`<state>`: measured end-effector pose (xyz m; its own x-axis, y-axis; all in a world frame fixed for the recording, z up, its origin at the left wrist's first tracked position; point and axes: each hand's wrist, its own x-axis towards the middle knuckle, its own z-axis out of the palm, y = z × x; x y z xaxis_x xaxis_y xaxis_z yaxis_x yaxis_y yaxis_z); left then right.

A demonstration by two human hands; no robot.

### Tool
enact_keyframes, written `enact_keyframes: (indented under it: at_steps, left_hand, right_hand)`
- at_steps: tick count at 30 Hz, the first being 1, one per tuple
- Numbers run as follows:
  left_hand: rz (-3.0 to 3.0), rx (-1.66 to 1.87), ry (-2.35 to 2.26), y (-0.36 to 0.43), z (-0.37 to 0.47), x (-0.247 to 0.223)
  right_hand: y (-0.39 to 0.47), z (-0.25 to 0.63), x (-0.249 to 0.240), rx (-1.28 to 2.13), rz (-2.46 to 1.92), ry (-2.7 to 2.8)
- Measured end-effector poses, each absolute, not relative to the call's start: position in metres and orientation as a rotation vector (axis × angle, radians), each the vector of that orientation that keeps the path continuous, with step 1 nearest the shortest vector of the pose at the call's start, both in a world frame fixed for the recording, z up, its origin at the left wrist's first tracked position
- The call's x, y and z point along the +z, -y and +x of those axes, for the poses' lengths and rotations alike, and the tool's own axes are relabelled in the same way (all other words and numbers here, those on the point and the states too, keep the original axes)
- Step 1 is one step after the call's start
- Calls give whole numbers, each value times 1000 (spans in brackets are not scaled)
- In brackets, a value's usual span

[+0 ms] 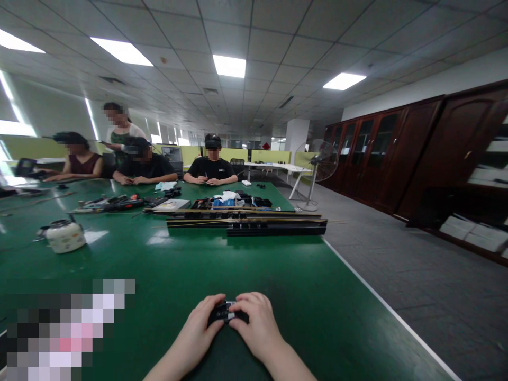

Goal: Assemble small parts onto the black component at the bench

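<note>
A small black object (227,312) with a pale label or part is held between both hands, low over the green table (159,275). My left hand (200,323) grips its left end, with the thumb on the near side and the fingers on the far side. On the right end, my right hand (256,320) closes its fingers and thumb in the same way. Much of the object is hidden by the fingers, so its exact kind cannot be made out.
Long black rails (278,228) with thin rods lie across the table ahead. Behind them are a white box (174,205), tools and blue items. A patterned pot (66,236) stands left. Several people are beyond the table; a fan (315,164) stands right.
</note>
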<state>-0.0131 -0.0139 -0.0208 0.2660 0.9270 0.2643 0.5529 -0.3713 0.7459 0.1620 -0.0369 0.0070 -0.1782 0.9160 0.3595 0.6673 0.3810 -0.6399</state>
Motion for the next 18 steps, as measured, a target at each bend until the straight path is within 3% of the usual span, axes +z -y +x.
enact_keyframes:
  at_steps: [18]
  left_hand:
    - [2051, 910, -1358, 19, -11, -15]
  right_hand:
    - [37, 162, 6, 473, -1362, 1911]
